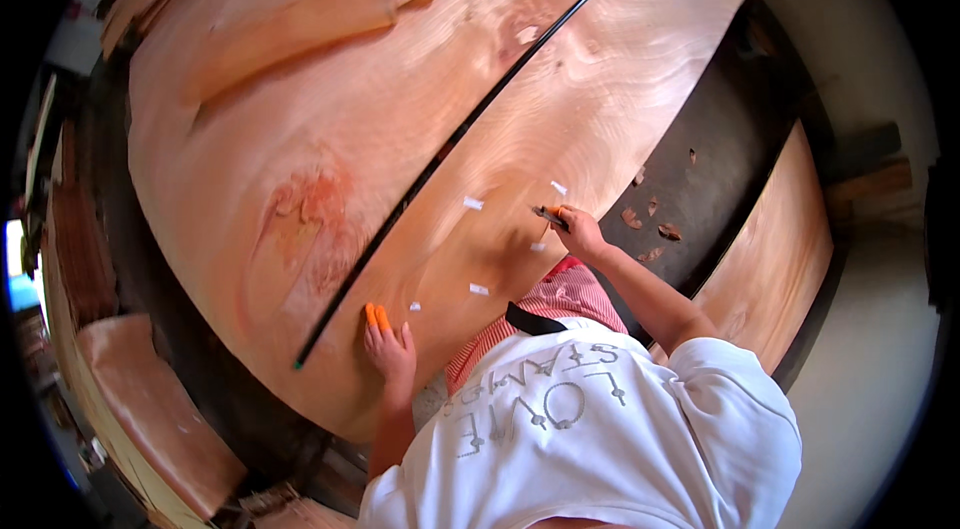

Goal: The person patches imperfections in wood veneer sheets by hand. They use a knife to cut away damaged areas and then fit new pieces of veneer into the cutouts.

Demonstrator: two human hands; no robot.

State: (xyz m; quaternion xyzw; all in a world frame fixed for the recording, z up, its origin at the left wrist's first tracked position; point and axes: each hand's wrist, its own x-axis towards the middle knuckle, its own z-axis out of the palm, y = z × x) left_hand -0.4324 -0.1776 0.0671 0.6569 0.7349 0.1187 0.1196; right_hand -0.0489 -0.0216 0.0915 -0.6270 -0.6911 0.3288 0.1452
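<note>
My left hand lies with its fingers spread on a large sheet of wood veneer, near its close edge; orange covers sit on two fingertips. In my right hand is a slim dark tool that looks like a utility knife, its tip pointing left just over or on the veneer. An orange cover shows on a finger of this hand too. Several small white pieces of tape, such as one white piece, are scattered on the sheet between and around my hands. A long black rod runs diagonally across the veneer beyond them.
Torn orange-brown veneer strips lie on the sheet at the far left. Dry brown scraps dot the dark surface at right, beside another wood panel. More veneer boards are stacked at the lower left.
</note>
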